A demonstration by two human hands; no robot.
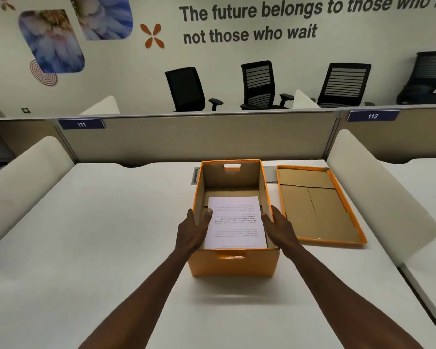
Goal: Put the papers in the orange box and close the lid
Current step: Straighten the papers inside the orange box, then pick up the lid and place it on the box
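Note:
An open orange box (233,267) with a brown cardboard inside stands on the white desk in front of me. A stack of white printed papers (235,222) is inside the box opening, held level between both hands. My left hand (193,229) grips the stack's left edge, with its thumb on top of the sheets. My right hand (278,226) grips the right edge, against the box's right wall. The orange lid (317,205) lies upside down on the desk just right of the box, brown inner side up.
The white desk (98,235) spreads wide to the left. Rounded white dividers (378,192) flank both sides, and a beige partition (199,139) runs along the back. A grey cable slot (271,175) sits behind the box. Black office chairs (259,84) stand beyond the partition.

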